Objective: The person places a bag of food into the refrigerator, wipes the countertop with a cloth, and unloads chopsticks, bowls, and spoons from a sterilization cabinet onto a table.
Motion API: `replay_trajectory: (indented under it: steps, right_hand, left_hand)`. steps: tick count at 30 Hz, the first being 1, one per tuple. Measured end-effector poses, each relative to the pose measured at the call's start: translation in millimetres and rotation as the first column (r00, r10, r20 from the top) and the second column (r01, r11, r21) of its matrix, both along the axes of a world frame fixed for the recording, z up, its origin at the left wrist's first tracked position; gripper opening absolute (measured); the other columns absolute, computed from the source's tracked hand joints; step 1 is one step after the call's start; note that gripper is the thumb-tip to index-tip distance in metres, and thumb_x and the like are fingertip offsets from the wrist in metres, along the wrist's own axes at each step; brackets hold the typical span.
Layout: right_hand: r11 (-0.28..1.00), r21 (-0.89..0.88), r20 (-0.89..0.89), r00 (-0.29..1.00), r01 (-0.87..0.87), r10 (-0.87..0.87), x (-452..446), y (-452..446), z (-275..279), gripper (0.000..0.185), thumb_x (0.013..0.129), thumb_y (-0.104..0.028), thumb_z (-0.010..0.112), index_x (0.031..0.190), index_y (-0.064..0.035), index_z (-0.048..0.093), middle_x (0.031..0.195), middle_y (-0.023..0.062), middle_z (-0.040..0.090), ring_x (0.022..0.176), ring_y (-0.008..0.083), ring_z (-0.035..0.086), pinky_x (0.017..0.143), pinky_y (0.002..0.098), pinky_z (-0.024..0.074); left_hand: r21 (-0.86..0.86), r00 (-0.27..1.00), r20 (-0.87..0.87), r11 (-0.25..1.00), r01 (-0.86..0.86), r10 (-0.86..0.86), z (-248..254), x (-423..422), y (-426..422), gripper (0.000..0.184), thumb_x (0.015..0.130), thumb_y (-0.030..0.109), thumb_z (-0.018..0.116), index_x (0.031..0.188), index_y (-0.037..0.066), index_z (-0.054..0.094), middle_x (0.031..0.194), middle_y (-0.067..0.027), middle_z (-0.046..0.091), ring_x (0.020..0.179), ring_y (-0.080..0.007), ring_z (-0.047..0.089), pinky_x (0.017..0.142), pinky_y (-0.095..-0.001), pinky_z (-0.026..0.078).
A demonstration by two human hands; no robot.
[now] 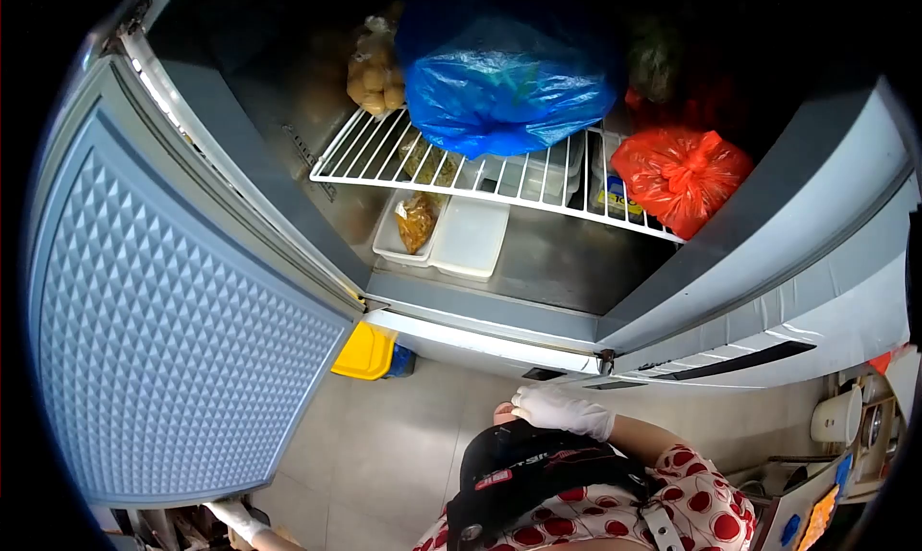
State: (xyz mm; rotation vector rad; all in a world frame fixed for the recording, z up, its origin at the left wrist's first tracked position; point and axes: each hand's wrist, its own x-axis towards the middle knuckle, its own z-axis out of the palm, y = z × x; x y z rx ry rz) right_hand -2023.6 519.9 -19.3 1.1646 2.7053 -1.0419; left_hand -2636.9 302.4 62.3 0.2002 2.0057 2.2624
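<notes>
A fridge stands open in front of me. Its blue-grey textured door (pixel 182 330) is swung out to the left. At the lower left, my left hand (pixel 235 519), in a white glove, grips the bottom edge of that door, with its fingertips partly hidden. My right hand (pixel 562 410), also gloved, is in front of my black apron (pixel 538 465). Its fingers curl under, and anything inside them is hidden. On the white wire shelf (pixel 384 172) are a big blue plastic bag (pixel 509 81), a tied red bag (pixel 682 177) and a bag of round brownish items (pixel 375 76).
Below the shelf, an opened white container (pixel 471 239) holds a small bag of yellowish-brown food (pixel 416 223). A yellow-lidded bin (pixel 365 351) stands on the tiled floor by the door hinge. A white bucket (pixel 836 417) and racks are at the right.
</notes>
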Motion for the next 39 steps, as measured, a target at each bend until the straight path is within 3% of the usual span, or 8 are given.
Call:
replay_trajectory:
  steps: [1, 18, 26, 27, 29, 35, 37, 39]
  right_hand:
    - [0.999, 0.021, -0.006, 1.000, -0.024, 0.024, -0.6, 0.9, -1.8, 0.027, 0.089, -0.024, 0.052, 0.087, -0.0005, 0.065, 0.086, 0.0180, 0.064, 0.079, 0.0370, 0.063, 0.072, 0.0451, 0.0500]
    - [0.979, 0.152, -0.058, 0.990, 0.136, -0.128, 88.0, -29.0, -31.7, 0.027, 0.089, -0.027, 0.055, 0.089, -0.0017, 0.063, 0.088, 0.0148, 0.062, 0.083, 0.0351, 0.060, 0.076, 0.0429, 0.0480]
    - [0.974, 0.214, -0.087, 0.992, -0.067, 0.088, 167.9, -77.7, -41.0, 0.025, 0.089, -0.029, 0.056, 0.084, -0.0049, 0.062, 0.085, 0.0141, 0.062, 0.077, 0.0351, 0.062, 0.068, 0.0438, 0.0506]
    - [0.968, 0.226, -0.103, 0.986, -0.108, 0.134, 178.3, -83.3, -49.0, 0.024, 0.088, -0.028, 0.056, 0.085, -0.0051, 0.062, 0.085, 0.0140, 0.062, 0.077, 0.0350, 0.062, 0.068, 0.0438, 0.0504]
    - [0.950, 0.235, -0.111, 0.966, -0.204, 0.234, 196.0, -95.5, -51.8, 0.022, 0.088, -0.027, 0.057, 0.085, -0.0065, 0.063, 0.084, 0.0132, 0.062, 0.076, 0.0350, 0.061, 0.067, 0.0440, 0.0497]
    - [0.892, 0.150, -0.122, 0.888, -0.426, 0.444, 199.0, -143.0, -38.4, 0.025, 0.088, -0.029, 0.057, 0.084, -0.0052, 0.064, 0.085, 0.0139, 0.063, 0.077, 0.0349, 0.062, 0.068, 0.0437, 0.0496]
    - [0.857, 0.165, -0.113, 0.854, -0.487, 0.507, 190.6, -157.4, -30.8, 0.025, 0.088, -0.028, 0.057, 0.085, -0.0048, 0.064, 0.086, 0.0144, 0.063, 0.078, 0.0356, 0.062, 0.069, 0.0443, 0.0496]
    - [0.849, 0.147, -0.147, 0.837, -0.508, 0.526, 183.8, -171.9, -24.4, 0.025, 0.088, -0.028, 0.056, 0.086, -0.0045, 0.064, 0.087, 0.0150, 0.063, 0.078, 0.0361, 0.062, 0.069, 0.0447, 0.0495]
  left_hand:
    - [0.095, 0.984, 0.179, 0.995, -0.013, -0.004, -34.3, -65.0, -15.6, 0.080, 0.090, 0.064, 0.033, 0.148, 0.009, 0.023, 0.151, -0.0167, 0.025, 0.134, -0.0366, 0.031, 0.107, -0.0510, 0.027]
    - [0.436, 0.968, 0.249, 0.890, -0.137, 0.027, -25.1, 80.7, -59.1, 0.073, 0.093, 0.057, 0.034, 0.145, 0.006, 0.030, 0.151, -0.0154, 0.026, 0.137, -0.0322, 0.027, 0.114, -0.0455, 0.018]
    - [0.075, 0.962, 0.019, 0.959, -0.274, 0.274, -82.1, 207.3, -141.8, 0.060, 0.097, 0.042, 0.042, 0.135, -0.004, 0.042, 0.140, -0.0168, 0.043, 0.123, -0.0295, 0.044, 0.104, -0.0387, 0.036]
    - [-0.007, 0.931, -0.152, 0.942, -0.336, 0.331, -66.6, 258.9, -127.6, 0.050, 0.098, 0.034, 0.044, 0.126, -0.007, 0.049, 0.126, -0.0144, 0.053, 0.107, -0.0241, 0.053, 0.096, -0.0345, 0.044]
    - [-0.021, 0.911, -0.221, 0.932, -0.361, 0.347, -46.4, 333.5, -110.7, 0.038, 0.098, 0.035, 0.044, 0.072, 0.009, 0.049, 0.070, 0.0028, 0.049, 0.068, -0.0101, 0.045, 0.062, -0.0296, 0.041]
    - [-0.042, 0.966, -0.188, 0.981, -0.189, 0.178, -69.1, 465.5, -87.4, 0.027, 0.096, 0.023, 0.041, 0.089, 0.001, 0.056, 0.078, -0.0067, 0.056, 0.073, -0.0167, 0.050, 0.066, -0.0347, 0.043]
    - [-0.006, 0.995, -0.054, 0.997, -0.081, 0.081, -43.2, 520.3, -75.3, 0.032, 0.094, 0.030, 0.042, 0.091, 0.001, 0.058, 0.074, -0.0088, 0.058, 0.061, -0.0197, 0.056, 0.054, -0.0355, 0.046]
    - [-0.118, 0.957, -0.282, 0.993, 0.031, -0.063, -21.4, 563.8, -70.6, 0.032, 0.094, 0.029, 0.044, 0.100, 0.002, 0.061, 0.079, -0.0118, 0.062, 0.068, -0.0210, 0.060, 0.063, -0.0340, 0.050]
